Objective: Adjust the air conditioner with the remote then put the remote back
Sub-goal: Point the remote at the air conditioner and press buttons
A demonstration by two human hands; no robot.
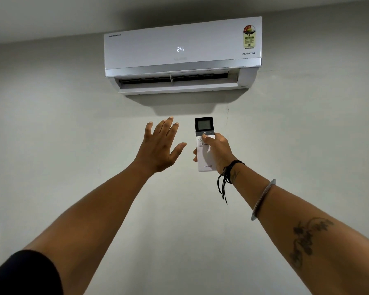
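Observation:
A white wall-mounted air conditioner (182,54) hangs high on the wall, its front display reading 24 and its lower flap open. My right hand (218,151) holds a white remote (204,135) with a dark screen end, pointed up at the unit; my thumb rests on the button row just below the screen. My left hand (161,145) is raised beside the remote, to its left, palm facing the wall, fingers spread and holding nothing.
A plain pale wall (62,135) fills the view behind both arms. The ceiling (73,13) meets the wall just above the unit. Black cords and a metal bangle (262,199) sit on my right forearm.

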